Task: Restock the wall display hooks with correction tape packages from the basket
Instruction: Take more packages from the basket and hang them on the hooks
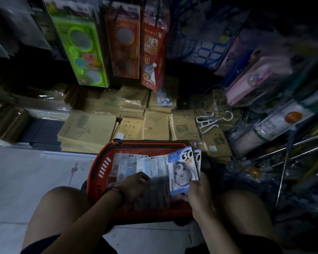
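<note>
Basket (96, 173): red, on the floor between your knees, holding flat correction tape packs.
Left hand (136, 186): down on the loose pile (125, 162); blur hides whether it grips.
Held packs (182, 167): probably light, stiff card with a slick blister, so they may slide apart.
Right hand (198, 195): pinches their lower edge; keep the top edge free for hooking.
Hooks (301, 143): bare rods on your right.

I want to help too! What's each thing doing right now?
Basket: on floor, partly filled.
Loose packages: lying in basket.
Held packages: fanned, gripped by right hand.
Left hand: on loose packages, grip blurred.
Wall packs: hanging.
Notebooks: stacked flat.
</note>
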A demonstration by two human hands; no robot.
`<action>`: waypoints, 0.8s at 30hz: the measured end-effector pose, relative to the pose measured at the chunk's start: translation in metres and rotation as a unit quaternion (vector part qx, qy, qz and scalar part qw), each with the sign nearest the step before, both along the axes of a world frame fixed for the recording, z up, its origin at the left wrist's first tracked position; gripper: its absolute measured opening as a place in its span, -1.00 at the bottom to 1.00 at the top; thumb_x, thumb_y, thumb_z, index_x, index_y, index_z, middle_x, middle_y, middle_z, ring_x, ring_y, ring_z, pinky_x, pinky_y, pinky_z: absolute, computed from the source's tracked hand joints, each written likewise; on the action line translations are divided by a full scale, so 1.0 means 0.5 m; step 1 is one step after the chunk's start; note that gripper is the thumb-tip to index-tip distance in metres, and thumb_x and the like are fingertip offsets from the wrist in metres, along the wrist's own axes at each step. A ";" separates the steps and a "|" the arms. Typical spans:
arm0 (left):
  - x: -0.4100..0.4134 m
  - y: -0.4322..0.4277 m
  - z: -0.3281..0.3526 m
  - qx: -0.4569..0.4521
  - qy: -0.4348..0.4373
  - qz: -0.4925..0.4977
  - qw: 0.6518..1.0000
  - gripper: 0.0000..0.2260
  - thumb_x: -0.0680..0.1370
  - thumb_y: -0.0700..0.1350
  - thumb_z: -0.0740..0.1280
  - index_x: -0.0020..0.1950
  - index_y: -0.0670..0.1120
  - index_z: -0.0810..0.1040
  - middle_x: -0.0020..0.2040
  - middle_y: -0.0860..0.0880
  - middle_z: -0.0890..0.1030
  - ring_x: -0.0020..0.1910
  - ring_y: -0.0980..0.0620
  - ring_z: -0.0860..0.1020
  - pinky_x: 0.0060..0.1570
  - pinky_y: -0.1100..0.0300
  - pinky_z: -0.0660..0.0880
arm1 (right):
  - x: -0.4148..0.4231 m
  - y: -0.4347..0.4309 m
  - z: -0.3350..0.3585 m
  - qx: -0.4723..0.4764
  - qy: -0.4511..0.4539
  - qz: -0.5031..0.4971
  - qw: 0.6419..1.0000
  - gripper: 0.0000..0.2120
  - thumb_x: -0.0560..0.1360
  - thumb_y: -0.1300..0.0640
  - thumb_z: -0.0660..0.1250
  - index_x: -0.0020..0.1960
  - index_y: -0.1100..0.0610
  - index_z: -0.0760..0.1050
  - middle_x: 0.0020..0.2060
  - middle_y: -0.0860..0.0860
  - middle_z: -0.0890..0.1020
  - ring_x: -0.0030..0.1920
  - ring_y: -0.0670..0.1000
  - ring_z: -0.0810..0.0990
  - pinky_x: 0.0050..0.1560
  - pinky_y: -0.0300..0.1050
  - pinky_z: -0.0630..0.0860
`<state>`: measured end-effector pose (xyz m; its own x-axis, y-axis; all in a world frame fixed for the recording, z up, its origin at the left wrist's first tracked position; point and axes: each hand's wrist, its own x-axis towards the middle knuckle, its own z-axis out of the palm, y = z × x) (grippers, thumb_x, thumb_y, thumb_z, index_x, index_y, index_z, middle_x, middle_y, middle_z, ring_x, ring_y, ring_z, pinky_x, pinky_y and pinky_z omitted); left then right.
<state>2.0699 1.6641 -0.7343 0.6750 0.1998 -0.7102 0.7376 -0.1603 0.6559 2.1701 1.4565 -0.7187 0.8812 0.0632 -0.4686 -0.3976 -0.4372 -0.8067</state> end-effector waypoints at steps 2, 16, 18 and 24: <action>0.008 -0.022 0.048 -0.080 -0.020 0.080 0.993 -0.76 0.64 0.15 0.39 0.22 0.06 0.56 0.17 -0.12 0.67 0.04 -0.17 0.72 0.09 -0.19 0.66 | -0.017 0.006 0.076 0.087 0.020 0.009 0.996 -0.57 0.62 0.37 0.15 0.27 -0.07 0.54 0.02 0.05 0.71 -0.10 0.15 0.74 -0.34 0.01 0.66; 0.036 -0.049 0.364 -0.255 -0.311 0.259 0.878 -0.69 0.69 -0.22 0.32 0.43 -0.22 0.52 0.30 -0.27 0.67 0.28 -0.34 0.64 0.32 -0.37 0.52 | -0.005 0.025 0.371 0.067 -0.234 0.236 0.941 -0.52 0.65 0.20 0.32 0.48 -0.17 0.38 0.36 -0.17 0.52 0.30 -0.28 0.54 0.24 -0.30 0.48; 0.040 -0.043 0.413 -0.222 -0.330 0.262 0.879 -0.69 0.67 -0.18 0.36 0.41 -0.16 0.54 0.27 -0.23 0.69 0.24 -0.31 0.67 0.22 -0.30 0.60 | 0.011 0.021 0.416 0.009 -0.342 0.259 0.903 -0.37 0.58 0.13 0.40 0.57 -0.17 0.27 0.43 -0.16 0.39 0.44 -0.16 0.40 0.40 -0.16 0.39; 0.065 -0.028 0.540 -0.138 -0.384 0.270 0.872 -0.63 0.57 -0.22 0.49 0.36 -0.17 0.54 0.19 -0.22 0.73 0.15 -0.30 0.71 0.13 -0.48 0.58 | 0.047 0.046 0.555 -0.054 -0.465 0.379 0.798 -0.19 0.43 -0.10 0.45 0.60 -0.17 0.18 0.43 -0.21 0.23 0.41 -0.11 0.38 0.35 -0.09 0.50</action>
<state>2.1024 1.6502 -0.4641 0.8331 0.5291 -0.1615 -0.0177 0.3173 0.9482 2.1934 1.4797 -0.4411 0.5781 0.7474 0.3272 0.7638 -0.3546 -0.5394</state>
